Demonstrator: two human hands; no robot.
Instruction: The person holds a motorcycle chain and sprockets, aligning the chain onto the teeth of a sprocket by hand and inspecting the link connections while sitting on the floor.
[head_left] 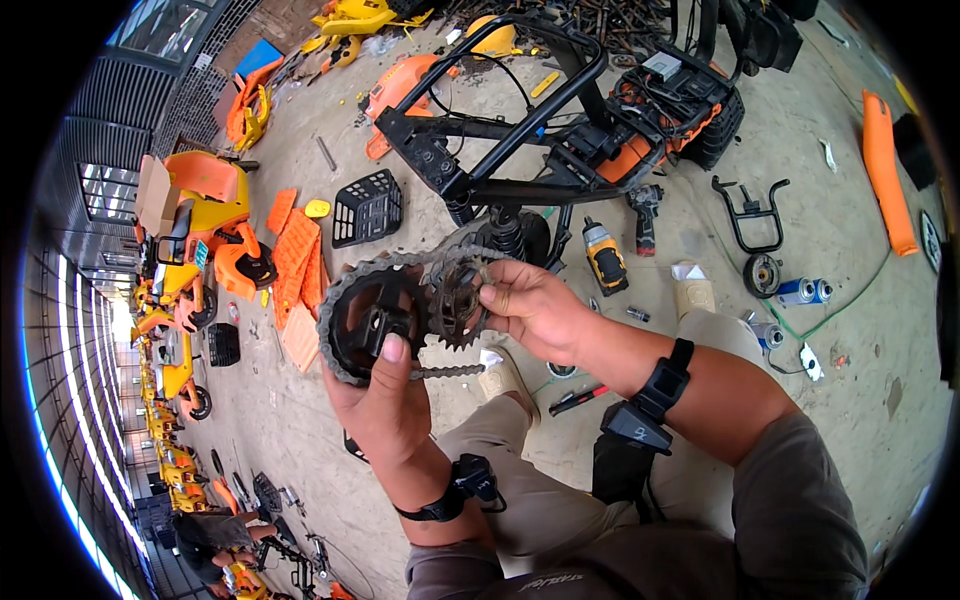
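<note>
Raised in front of my lap, a dark round hub (pixel 340 335) with a spoked, open middle is gripped by my left hand (pixel 385 405), thumb pressed on its face. A chain (pixel 445 372) wraps its toothed rim, and a length of it runs right below the other part. My right hand (pixel 530 305) pinches a smaller dark, greasy sprocket (pixel 458 305) by its right edge, with thumb and fingertips. The sprocket sits right beside the hub; whether the two touch I cannot tell. Just beyond them stands a black vehicle frame (pixel 470 185) with a shock absorber (pixel 508 238).
A yellow-black power driver (pixel 605 258) and a dark drill (pixel 645 215) lie right of the frame. Spray cans (pixel 796 292) lie further right, near a small wheel (pixel 762 275). Left are a black crate (pixel 368 208) and orange panels (pixel 296 255). Another person (pixel 205 545) works at lower left.
</note>
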